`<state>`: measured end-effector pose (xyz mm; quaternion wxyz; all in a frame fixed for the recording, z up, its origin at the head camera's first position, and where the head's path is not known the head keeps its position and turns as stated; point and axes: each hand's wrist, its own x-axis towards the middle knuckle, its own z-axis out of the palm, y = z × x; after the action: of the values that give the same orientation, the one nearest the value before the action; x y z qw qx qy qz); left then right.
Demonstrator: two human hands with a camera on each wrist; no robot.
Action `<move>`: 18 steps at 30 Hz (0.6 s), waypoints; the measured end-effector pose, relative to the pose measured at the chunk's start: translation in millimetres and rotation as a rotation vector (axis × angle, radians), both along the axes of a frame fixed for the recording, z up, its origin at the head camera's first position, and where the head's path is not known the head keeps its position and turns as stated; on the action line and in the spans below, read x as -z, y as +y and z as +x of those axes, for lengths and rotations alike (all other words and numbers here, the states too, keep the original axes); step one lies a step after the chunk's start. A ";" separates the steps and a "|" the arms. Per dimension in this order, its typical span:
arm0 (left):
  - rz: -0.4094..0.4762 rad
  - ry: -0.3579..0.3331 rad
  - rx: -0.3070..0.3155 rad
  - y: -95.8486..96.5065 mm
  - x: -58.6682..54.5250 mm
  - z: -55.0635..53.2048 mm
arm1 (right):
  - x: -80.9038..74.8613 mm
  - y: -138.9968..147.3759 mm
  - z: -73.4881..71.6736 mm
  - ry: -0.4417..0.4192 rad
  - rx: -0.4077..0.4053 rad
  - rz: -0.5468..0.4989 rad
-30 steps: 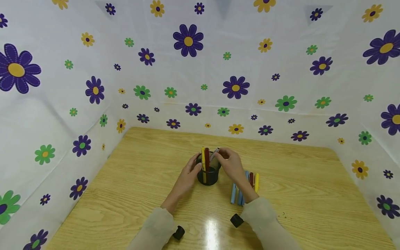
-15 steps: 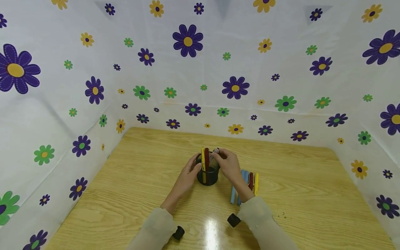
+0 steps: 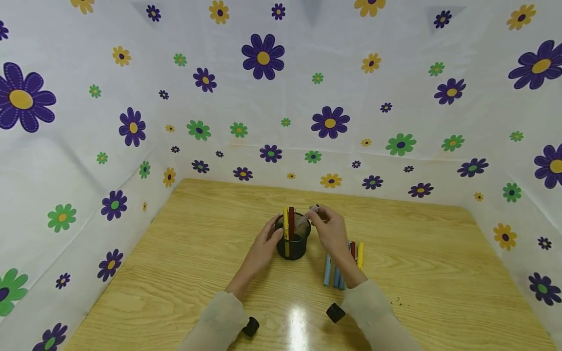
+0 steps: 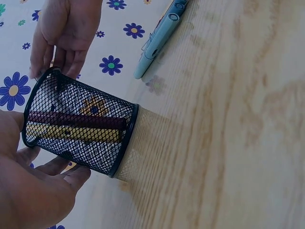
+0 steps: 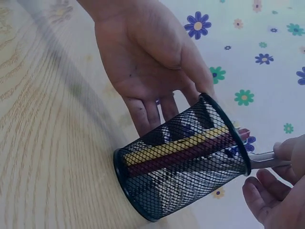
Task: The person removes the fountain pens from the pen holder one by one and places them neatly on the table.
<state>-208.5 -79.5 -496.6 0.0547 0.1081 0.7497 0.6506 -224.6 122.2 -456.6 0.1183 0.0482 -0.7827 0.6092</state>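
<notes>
A black mesh pen cup (image 3: 293,249) stands on the table with a yellow pen (image 3: 286,215) and a dark red pen (image 3: 291,218) upright inside. My left hand (image 3: 262,245) holds the cup from its left side, thumb at the rim and fingers round the mesh, as the right wrist view shows. Between thumb and fingers, my right hand (image 3: 331,234) pinches the upper end of a clear greyish pen (image 5: 263,160). That pen slants over the cup's right rim, its lower part inside the mesh.
Right of the cup, partly under my right forearm, lie several blue pens (image 3: 327,271), a dark red pen (image 3: 353,249) and a yellow pen (image 3: 360,256). A white flower-print sheet (image 3: 281,97) walls the wooden table (image 3: 210,214) at the back and sides.
My right hand first shifted slightly left with the clear pen, then back right and a little up. The pen now leans further right. My left hand and the cup stay in place.
</notes>
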 end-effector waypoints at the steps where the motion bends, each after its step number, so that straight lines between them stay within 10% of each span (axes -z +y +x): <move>1: -0.003 0.005 0.002 -0.1 0.0 0.0 | -1.1 1.7 0.7 0.003 -0.007 -0.019; 18: -0.027 0.039 0.014 -1.6 4.6 -1.7 | -12.4 22.4 10.1 0.111 -0.047 -0.287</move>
<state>-210.2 -81.1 -501.2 0.0459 0.1253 0.7587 0.6377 -214.5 144.6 -444.2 0.1530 0.0827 -0.6785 0.7137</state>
